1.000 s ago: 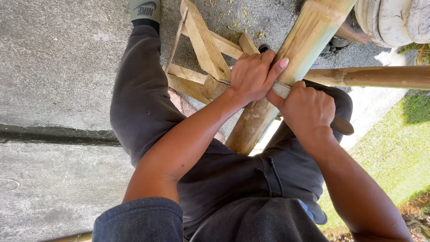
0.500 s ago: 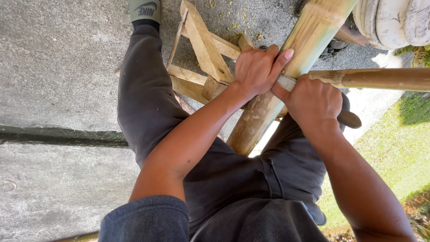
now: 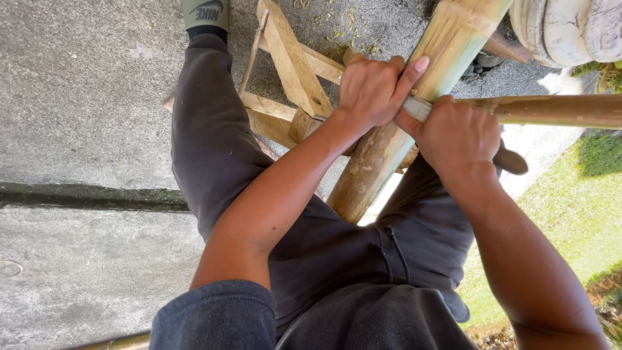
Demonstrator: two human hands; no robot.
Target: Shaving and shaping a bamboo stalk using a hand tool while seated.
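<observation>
A thick bamboo pole (image 3: 453, 45) slants from the top right down between my legs. It rests on a wooden stand (image 3: 291, 65). A knife lies across the pole, and a short grey piece of its blade (image 3: 418, 108) shows between my hands. My left hand (image 3: 369, 87) is closed over the blade's far end, its fingers wrapped against the pole. My right hand (image 3: 457, 136) grips the handle, whose dark end (image 3: 512, 161) sticks out past my fist. The cutting edge is hidden by both hands.
A thinner bamboo pole (image 3: 557, 110) runs level to the right edge. Grey concrete ground (image 3: 84, 97) lies to the left, with a dark seam across it. There is grass (image 3: 570, 214) at the right, a shoe (image 3: 206, 11) at the top, and a pale ribbed object (image 3: 570, 29) at the top right.
Both hands have slid the knife a little farther up the thick pole, away from my body. My legs and the stand have stayed put.
</observation>
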